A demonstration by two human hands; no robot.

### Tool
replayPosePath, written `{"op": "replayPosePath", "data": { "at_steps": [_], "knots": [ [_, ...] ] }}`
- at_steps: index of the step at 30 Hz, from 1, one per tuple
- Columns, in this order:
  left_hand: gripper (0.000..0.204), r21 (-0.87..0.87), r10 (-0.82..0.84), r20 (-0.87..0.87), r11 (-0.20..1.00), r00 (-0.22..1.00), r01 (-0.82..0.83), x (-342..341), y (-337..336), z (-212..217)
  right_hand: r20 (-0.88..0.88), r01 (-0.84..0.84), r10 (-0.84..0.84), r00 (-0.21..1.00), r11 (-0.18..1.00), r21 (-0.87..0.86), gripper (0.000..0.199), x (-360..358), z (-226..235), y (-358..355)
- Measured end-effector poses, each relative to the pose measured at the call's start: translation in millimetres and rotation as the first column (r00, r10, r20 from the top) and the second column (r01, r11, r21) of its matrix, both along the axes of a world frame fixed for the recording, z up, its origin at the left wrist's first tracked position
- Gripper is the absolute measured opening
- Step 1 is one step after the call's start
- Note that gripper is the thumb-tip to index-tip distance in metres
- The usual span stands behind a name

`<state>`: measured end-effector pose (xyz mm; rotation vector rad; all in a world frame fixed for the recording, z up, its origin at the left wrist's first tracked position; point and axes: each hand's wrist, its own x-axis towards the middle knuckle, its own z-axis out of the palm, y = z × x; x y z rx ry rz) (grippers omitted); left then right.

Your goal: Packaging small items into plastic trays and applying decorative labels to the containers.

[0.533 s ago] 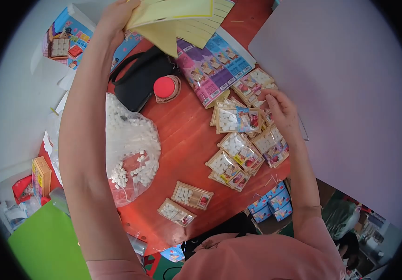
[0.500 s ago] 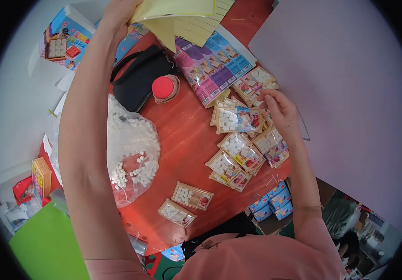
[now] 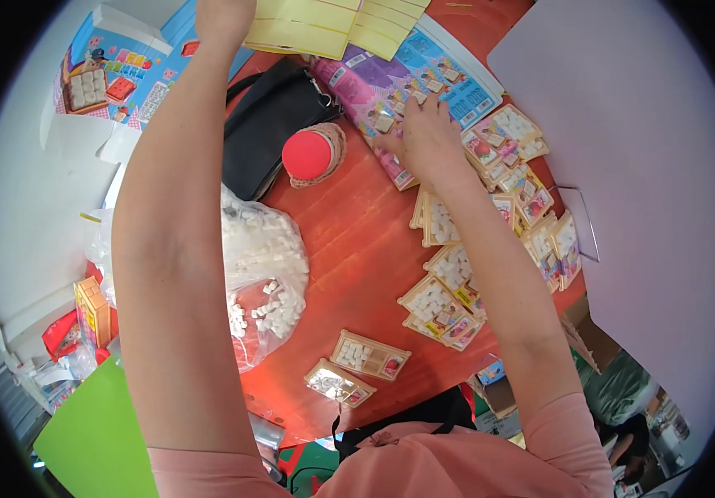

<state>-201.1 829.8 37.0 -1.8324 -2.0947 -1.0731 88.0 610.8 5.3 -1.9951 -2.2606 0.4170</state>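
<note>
My left hand [image 3: 225, 18] is at the top edge beside the yellow lined sheets [image 3: 303, 25]; its fingers are cut off, so its grip is hidden. My right hand [image 3: 428, 141] lies with fingers apart on the printed purple and blue sheets [image 3: 457, 62], whose far part is under the yellow ones. Below and beside my right forearm lie several small tan trays [image 3: 430, 300] with white cubes and colourful cards. Two more trays, one part-filled tray [image 3: 370, 355] and one shiny wrapped tray [image 3: 338, 383], rest near the table's front.
A clear bag of white cubes [image 3: 266, 249] sits left on the red table [image 3: 349, 274]. Behind it are a black handbag [image 3: 266, 124] and a red-lidded jar [image 3: 308, 155]. A blue printed box [image 3: 117, 75] stands far left. A pale panel [image 3: 631, 166] borders the right.
My right hand has moved left from the tray pile onto the printed sheets, its fingers spreading. The yellow sheets, lifted and bent before, now lie flatter. The view has shifted.
</note>
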Motion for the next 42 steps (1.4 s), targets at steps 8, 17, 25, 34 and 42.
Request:
{"op": "replayPosePath", "data": {
  "at_steps": [8,17,25,34,42],
  "knots": [
    [0.036,0.213,-0.175,-0.077,0.959,0.982,0.187,33.0,-132.1,88.8,-0.115,0.024,-0.008,0.993,0.990,0.139,0.024,-4.0,-1.4,-4.6],
    [0.026,0.116,-0.398,0.323,0.917,0.858,0.382,133.6,-339.5,7.7,-0.138,-0.100,0.132,0.982,0.972,0.213,0.020,-16.1,54.0,-1.4],
    [0.033,-0.121,-0.107,0.724,0.953,0.682,0.279,190.5,-337.2,-57.6,0.040,-0.091,0.088,0.995,0.992,0.089,0.024,-13.7,10.7,-8.0],
    [0.031,-0.206,-0.050,0.656,0.948,0.753,0.243,173.0,-323.3,-97.9,0.091,0.041,-0.105,0.990,0.847,0.531,0.023,-8.1,-39.6,-15.8],
    [0.046,-0.113,-0.162,0.686,0.939,0.710,0.324,176.1,-321.5,-89.2,0.148,-0.177,0.147,0.978,0.959,0.223,0.022,-23.5,7.3,-17.7]
  ]
}}
